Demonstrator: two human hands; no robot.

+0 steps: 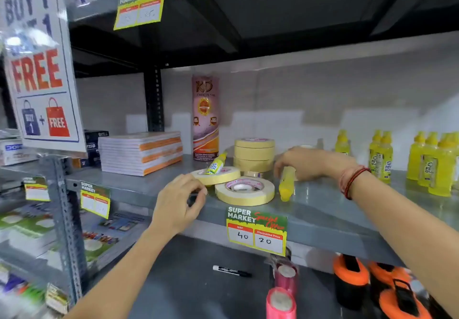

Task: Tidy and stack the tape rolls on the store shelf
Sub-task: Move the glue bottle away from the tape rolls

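Note:
Two loose cream tape rolls lie flat on the grey shelf (323,209): one near the front edge (244,191), another behind it to the left (218,175) with a small yellow glue bottle (215,164) leaning on it. A stack of three cream rolls (253,154) stands further back, with a small roll (253,174) in front of it. My left hand (177,200) hovers at the shelf edge, fingers curled, holding nothing. My right hand (306,163) grips a fallen yellow glue bottle (285,186) lying right of the front roll.
A tall pink KD tube (205,117) stands behind the rolls. A pile of notebooks (141,152) lies to the left, and upright yellow glue bottles (429,162) stand to the right. A price tag (257,231) hangs from the shelf edge. A marker (232,271) and pink ribbon rolls (283,291) lie below.

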